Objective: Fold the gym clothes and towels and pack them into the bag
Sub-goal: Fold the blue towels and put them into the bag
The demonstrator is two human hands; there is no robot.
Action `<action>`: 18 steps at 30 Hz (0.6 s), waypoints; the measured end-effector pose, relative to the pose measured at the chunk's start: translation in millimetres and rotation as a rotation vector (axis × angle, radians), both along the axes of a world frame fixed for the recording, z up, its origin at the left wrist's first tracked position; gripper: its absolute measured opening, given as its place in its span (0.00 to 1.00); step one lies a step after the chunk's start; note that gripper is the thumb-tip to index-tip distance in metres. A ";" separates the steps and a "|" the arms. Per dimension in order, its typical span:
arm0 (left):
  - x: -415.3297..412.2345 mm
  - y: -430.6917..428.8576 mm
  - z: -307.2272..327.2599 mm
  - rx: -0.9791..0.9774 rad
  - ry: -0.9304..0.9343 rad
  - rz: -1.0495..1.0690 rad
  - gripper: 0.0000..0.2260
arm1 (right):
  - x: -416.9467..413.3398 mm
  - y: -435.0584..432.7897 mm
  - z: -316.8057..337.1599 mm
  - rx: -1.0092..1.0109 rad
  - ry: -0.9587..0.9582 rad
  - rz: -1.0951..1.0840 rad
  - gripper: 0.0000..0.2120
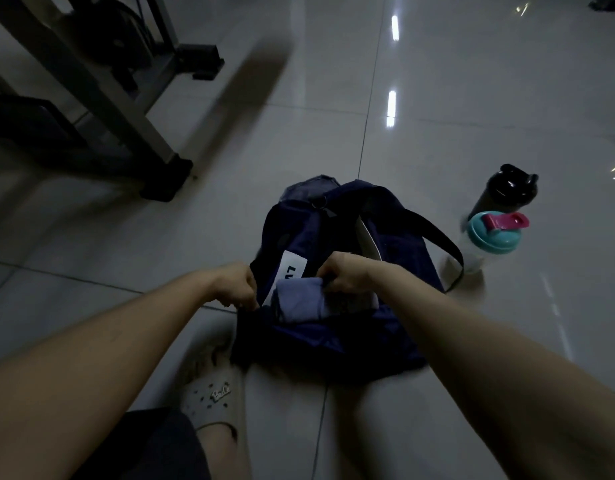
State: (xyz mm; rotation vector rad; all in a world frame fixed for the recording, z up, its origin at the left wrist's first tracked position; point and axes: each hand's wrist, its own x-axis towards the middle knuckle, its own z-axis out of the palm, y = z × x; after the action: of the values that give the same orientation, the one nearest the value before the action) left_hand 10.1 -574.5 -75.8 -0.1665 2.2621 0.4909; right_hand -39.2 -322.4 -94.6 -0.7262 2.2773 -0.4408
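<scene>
Navy fabric duffel bag (333,344) sits on the glossy grey tiled floor (472,116) just in front of your feet, mouth up. Your left hand (237,285) and right hand (341,275) each take one edge of the opening. Both grips are curled and pinching bag fabric. My read: you're spreading the mouth so the load seats, or lining up the edges to close it. Can't tell which.

Folded periwinkle-blue cloth (299,303) is inside the bag, showing in the gap between your hands. There's something darker beside it under the right hand, too dim to identify. Judging by that, packing is well along.

Black carry strap (434,237) flops off to the right, out of the opening.

Writing: the white rectangular label (294,269) on the bag reads sideways. One character looks like "7", the rest isn't legible. The grey perforated clog (212,393) has a charm with script lettering, unreadable.

Black shaker bottle (506,192) and clear shaker with teal lid and pink flip cap (493,237) stand near the bag's right side, not packed.
</scene>
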 end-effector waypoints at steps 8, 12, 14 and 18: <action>5.4 -30.5 -15.8 0.192 0.094 0.252 0.13 | 13.4 -27.0 -19.1 0.107 0.331 0.058 0.10; 1.1 -29.1 -5.4 0.247 -0.092 0.189 0.16 | 15.1 -22.0 -30.4 -0.011 0.333 -0.110 0.11; -2.1 -28.0 1.6 0.270 -0.126 0.189 0.14 | 14.1 -21.0 -35.3 -0.034 0.324 -0.164 0.11; -3.7 -29.3 12.8 0.369 -0.204 0.177 0.11 | 21.7 -29.2 -43.2 0.018 0.395 -0.077 0.12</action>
State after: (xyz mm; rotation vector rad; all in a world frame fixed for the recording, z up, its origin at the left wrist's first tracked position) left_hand 6.3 -603.8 -63.0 -0.2182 1.9300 0.9310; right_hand -17.6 -351.6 -137.9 -0.7724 2.6820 -0.3337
